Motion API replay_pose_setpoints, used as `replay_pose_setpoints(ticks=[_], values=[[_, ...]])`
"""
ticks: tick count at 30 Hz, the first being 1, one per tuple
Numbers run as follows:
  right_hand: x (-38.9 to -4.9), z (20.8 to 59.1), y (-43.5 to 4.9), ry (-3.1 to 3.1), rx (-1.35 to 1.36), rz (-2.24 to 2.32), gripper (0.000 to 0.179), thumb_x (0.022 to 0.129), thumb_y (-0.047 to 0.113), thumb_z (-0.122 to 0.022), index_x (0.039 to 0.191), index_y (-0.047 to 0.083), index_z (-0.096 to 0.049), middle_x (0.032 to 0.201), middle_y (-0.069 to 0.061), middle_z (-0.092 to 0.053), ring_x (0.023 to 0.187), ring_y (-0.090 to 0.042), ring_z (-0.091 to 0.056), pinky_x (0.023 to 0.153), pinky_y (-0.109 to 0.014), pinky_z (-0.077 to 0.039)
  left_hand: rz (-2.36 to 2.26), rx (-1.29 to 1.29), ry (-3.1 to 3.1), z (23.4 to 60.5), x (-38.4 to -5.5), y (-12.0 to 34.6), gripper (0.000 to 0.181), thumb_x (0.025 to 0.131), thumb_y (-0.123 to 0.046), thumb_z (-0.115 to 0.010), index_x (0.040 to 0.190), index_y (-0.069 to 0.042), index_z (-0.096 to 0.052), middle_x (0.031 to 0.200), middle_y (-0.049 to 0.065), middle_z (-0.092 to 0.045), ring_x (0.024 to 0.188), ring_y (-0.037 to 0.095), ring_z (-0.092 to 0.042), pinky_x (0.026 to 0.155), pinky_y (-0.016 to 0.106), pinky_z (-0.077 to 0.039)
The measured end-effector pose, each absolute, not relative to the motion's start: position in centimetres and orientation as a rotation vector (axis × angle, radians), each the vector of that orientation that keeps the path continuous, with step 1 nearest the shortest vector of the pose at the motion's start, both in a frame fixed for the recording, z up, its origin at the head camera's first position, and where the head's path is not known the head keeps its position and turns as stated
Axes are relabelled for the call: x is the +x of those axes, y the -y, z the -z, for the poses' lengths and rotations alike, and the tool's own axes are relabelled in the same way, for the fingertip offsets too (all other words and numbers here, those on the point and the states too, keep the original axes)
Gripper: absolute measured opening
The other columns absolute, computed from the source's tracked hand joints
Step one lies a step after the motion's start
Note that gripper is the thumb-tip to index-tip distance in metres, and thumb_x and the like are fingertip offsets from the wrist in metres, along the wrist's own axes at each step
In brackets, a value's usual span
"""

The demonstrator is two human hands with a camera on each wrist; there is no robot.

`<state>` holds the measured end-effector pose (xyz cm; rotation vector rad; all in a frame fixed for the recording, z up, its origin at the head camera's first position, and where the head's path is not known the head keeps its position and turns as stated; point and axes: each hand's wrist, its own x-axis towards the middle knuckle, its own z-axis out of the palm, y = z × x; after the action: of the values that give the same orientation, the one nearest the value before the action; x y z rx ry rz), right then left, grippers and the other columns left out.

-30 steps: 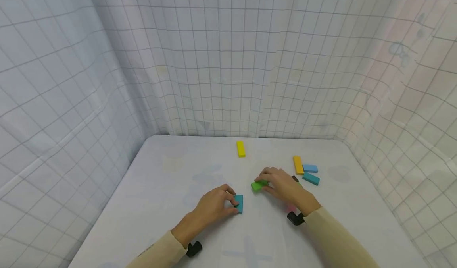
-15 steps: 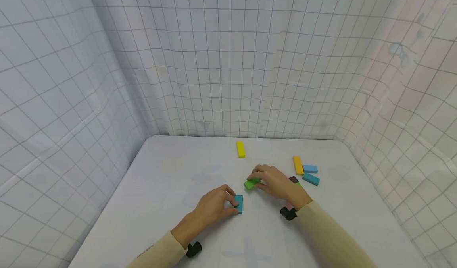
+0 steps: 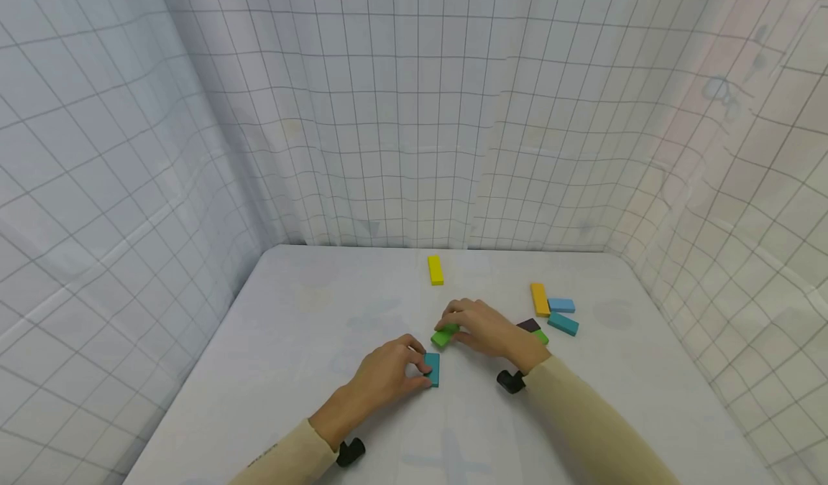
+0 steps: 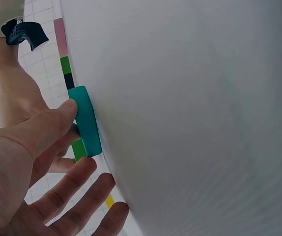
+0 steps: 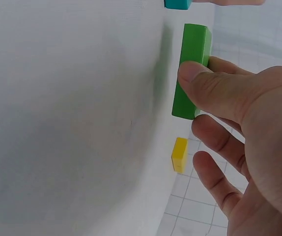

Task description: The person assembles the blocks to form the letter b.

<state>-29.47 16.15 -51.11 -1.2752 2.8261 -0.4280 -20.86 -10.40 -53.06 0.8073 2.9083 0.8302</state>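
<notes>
My left hand (image 3: 383,372) pinches a teal rectangular block (image 3: 434,370) between thumb and index finger, low at the white table. In the left wrist view the same teal block (image 4: 88,125) stands on its edge, with the other fingers spread below. A bright green block (image 3: 443,337) is between the thumb and fingers of my right hand (image 3: 484,329), just beyond the teal one and apart from it. From the right wrist, the thumb lies across the green block (image 5: 194,44), which hovers over its shadow, and a corner of the teal block (image 5: 178,4) shows at the top.
A yellow block (image 3: 435,270) lies at the back. To the right are an orange block (image 3: 540,299), a light blue block (image 3: 561,305), another teal block (image 3: 563,324), a dark block (image 3: 529,325) and a second green block (image 3: 541,336). Gridded white curtains (image 3: 420,111) enclose the table.
My right hand has moved left with the green block, closer to the teal one. Its arm now uncovers the dark and second green blocks and hides the pink one. My left hand stays put.
</notes>
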Motion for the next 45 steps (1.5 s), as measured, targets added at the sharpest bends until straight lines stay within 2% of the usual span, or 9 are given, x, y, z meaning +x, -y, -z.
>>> replay_pose_setpoints(ticks=[17,25,29,32,35,45], values=[[-30.0,51.9,-15.2,-2.784,-1.304,0.411,0.03,0.107,0.009,-0.086,0.133,0.023,-0.086,0.138,-0.002,-0.077,0.128,-0.025,-0.073,0.113,-0.049,-0.064,-0.833,0.811,-2.905,53.3,-20.9,10.3,0.015,0.093,-0.029,-0.102,0.1,-0.018,-0.094,0.13,0.001,-0.079,0.11,0.023,-0.082,0.089,0.044,-0.072],[-29.7,51.5,-15.2,-2.76,-1.245,0.441,0.042,0.107,0.009,-0.086,0.147,0.022,-0.082,0.147,-0.006,-0.073,0.134,-0.028,-0.073,0.116,-0.051,-0.064,-0.827,0.819,-2.907,53.2,-20.9,10.3,0.015,0.093,-0.028,-0.102,0.101,-0.018,-0.095,0.129,0.001,-0.079,0.108,0.023,-0.082,0.088,0.043,-0.072],[-29.8,51.6,-15.3,-2.709,-1.15,0.613,0.041,0.109,0.012,-0.084,0.15,0.016,-0.079,0.146,-0.008,-0.072,0.126,-0.023,-0.075,0.112,-0.041,-0.066,-0.826,0.817,-2.911,53.1,-20.8,10.2,0.015,0.093,-0.028,-0.102,0.101,-0.018,-0.095,0.128,0.001,-0.079,0.108,0.023,-0.082,0.087,0.042,-0.072],[-29.9,52.0,-15.4,-2.69,-1.118,0.721,0.038,0.111,0.016,-0.083,0.148,0.012,-0.08,0.14,-0.008,-0.072,0.111,-0.015,-0.072,0.1,-0.03,-0.065,-0.823,0.813,-2.916,53.0,-20.8,10.2,0.014,0.093,-0.028,-0.102,0.1,-0.018,-0.094,0.128,0.001,-0.079,0.108,0.023,-0.082,0.086,0.042,-0.072],[-30.1,52.3,-15.5,-2.689,-1.11,0.79,0.035,0.111,0.02,-0.083,0.144,0.01,-0.081,0.133,-0.008,-0.072,0.099,-0.009,-0.065,0.09,-0.024,-0.06,-0.817,0.804,-2.919,52.9,-20.7,10.2,0.014,0.093,-0.028,-0.102,0.1,-0.018,-0.094,0.128,0.001,-0.079,0.108,0.023,-0.082,0.086,0.041,-0.072],[-30.3,53.0,-15.1,-2.664,-1.114,0.852,0.033,0.109,0.019,-0.085,0.141,0.011,-0.082,0.127,-0.005,-0.076,0.101,-0.008,-0.067,0.091,-0.023,-0.059,-0.809,0.773,-2.924,53.0,-20.6,10.2,0.014,0.093,-0.027,-0.102,0.101,-0.019,-0.095,0.128,0.001,-0.079,0.109,0.024,-0.082,0.087,0.045,-0.072]])
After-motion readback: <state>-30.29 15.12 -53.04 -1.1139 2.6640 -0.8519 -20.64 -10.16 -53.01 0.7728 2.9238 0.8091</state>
